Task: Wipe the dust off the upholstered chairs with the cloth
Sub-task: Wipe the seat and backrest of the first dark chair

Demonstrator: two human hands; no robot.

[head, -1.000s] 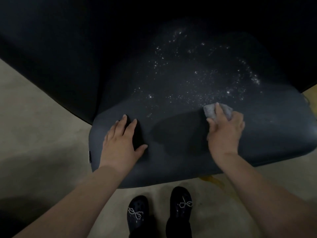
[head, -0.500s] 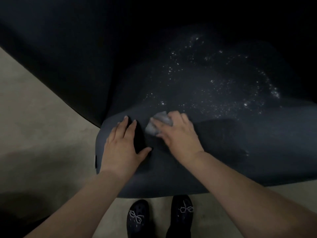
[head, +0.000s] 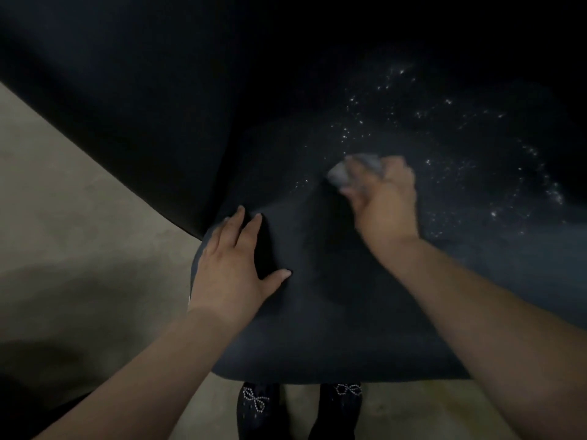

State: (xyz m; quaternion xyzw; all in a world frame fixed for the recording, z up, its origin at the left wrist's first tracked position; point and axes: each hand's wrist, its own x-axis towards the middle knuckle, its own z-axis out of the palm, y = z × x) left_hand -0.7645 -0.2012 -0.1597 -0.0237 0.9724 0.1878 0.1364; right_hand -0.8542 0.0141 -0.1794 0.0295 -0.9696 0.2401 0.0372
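The right hand [head: 386, 204] pinches the bunched cloth [head: 354, 168] in its grip, mid-seat on the chair [head: 333, 328]; the left hand [head: 236, 262] rests flat, fingers apart. Best to sweep firmly through the white dust [head: 444, 147] lying far and right.

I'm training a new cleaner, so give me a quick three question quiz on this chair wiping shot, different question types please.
1. True or false: the left hand lies flat on the chair seat.
2. Which hand grips the cloth? A) left B) right C) neither
3. Fill in: the white dust specks lie mostly toward the ____ of the seat.

Key: 1 true. 2 B, the right hand. 3 back, beyond the cloth and to its right.
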